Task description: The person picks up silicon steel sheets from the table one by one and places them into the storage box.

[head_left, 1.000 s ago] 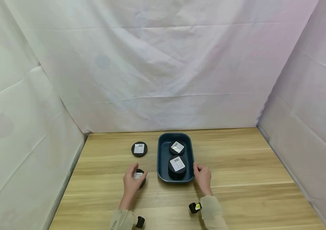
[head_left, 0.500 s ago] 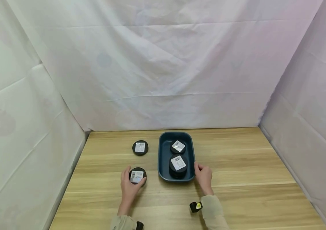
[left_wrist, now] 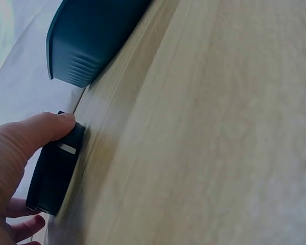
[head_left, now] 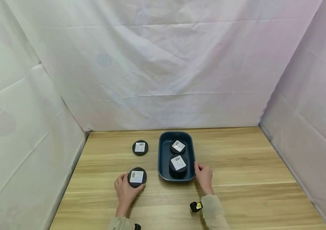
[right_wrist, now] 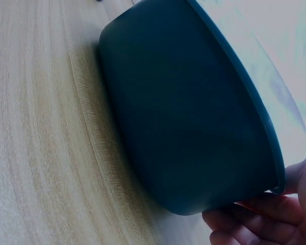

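The left hand [head_left: 125,191] grasps the black labelled disc [head_left: 137,177] at the near left of the wooden table [head_left: 249,179], its thumb on the near right of the rim and its other fingers round the left side. The disc lies on the wood with its white label up, just beside the blue tray [head_left: 162,161] but apart from it. Farther off, beyond that disc, a second loose disc [head_left: 140,148] lies flat on the table, its label showing and no hand on it. The right hand [head_left: 204,176] pinches the right wall of the tray towards the near corner; the right wrist view shows the thumb at the rim and the fingers against the outside. Inside the tray are a labelled far disc [head_left: 178,146] and, nearer the person, a taller black piece [head_left: 178,164], though whether it is a stack is hard to tell. White cloth [head_left: 163,64] hangs behind the table and along both sides.
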Tool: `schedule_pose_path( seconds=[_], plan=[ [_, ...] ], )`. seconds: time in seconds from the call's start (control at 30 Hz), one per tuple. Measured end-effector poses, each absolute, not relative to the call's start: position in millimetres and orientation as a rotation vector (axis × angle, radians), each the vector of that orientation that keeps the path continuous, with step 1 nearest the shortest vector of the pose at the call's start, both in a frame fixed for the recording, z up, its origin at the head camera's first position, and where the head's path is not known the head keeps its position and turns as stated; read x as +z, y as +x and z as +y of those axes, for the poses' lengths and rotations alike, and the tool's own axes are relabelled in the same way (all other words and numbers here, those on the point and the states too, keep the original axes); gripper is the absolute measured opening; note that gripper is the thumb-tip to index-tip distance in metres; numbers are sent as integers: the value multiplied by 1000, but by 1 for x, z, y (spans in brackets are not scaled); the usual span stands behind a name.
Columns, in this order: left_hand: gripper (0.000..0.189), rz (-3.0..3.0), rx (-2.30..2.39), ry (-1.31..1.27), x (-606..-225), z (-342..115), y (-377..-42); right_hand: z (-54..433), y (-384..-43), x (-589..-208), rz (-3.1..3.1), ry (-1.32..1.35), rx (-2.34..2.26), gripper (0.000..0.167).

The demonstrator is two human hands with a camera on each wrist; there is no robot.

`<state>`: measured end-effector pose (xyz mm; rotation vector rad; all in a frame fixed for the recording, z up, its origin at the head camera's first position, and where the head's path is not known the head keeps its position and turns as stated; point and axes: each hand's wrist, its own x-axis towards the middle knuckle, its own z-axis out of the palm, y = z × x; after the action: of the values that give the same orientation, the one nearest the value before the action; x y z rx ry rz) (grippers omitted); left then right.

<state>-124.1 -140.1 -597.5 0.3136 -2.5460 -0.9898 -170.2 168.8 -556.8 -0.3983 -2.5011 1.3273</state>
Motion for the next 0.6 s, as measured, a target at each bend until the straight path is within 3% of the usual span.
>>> schedule_pose_path(
  seconds=[0.6],
  plan=[
    [78, -2375, -1076, 291, -592, -147, -131, 168, -170, -556, -2490, -391, 1313, 49]
  ],
)
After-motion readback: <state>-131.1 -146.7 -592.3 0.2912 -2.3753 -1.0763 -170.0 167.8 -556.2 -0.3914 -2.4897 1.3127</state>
